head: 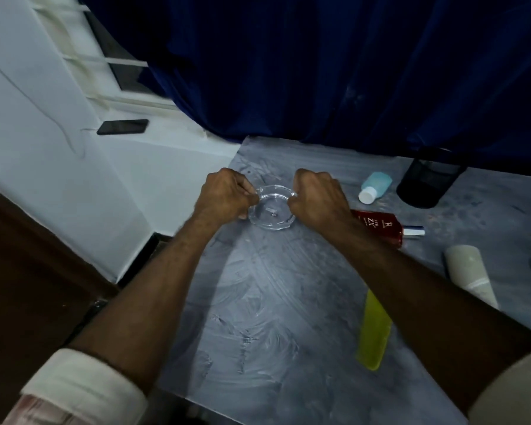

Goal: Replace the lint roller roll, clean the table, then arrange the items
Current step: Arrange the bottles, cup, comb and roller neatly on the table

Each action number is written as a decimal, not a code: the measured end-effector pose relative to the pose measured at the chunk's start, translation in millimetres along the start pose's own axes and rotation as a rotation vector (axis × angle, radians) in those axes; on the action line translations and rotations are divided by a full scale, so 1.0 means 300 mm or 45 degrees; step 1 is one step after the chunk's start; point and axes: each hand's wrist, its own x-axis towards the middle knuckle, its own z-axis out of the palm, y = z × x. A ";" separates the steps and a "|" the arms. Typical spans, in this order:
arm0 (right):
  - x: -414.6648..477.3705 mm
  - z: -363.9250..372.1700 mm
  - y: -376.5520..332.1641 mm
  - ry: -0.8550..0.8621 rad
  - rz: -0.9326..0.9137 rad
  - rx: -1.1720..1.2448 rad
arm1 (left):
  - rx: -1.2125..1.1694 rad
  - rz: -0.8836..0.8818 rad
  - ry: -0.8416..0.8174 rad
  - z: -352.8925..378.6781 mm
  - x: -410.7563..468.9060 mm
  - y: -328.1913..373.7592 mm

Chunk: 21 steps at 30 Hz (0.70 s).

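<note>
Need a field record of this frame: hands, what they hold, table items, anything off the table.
left hand: grips the left rim of the glass dish
right hand: grips its right rim
dish state: clear, a small bit inside; cannot tell if lifted
table: grey, streaked
right of dish: blue bottle lying down; black mesh cup tipped; red bottle lying down; pale roll; yellow-green flat item
off table: phone on the sill; blue curtain behind
</note>
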 end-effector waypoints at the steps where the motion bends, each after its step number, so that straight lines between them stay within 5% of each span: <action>1: 0.007 0.007 0.000 0.007 -0.005 -0.006 | -0.008 -0.006 -0.003 0.003 0.009 -0.008; 21: 0.047 0.047 0.027 0.017 0.009 -0.038 | 0.028 -0.018 -0.042 0.049 0.086 -0.038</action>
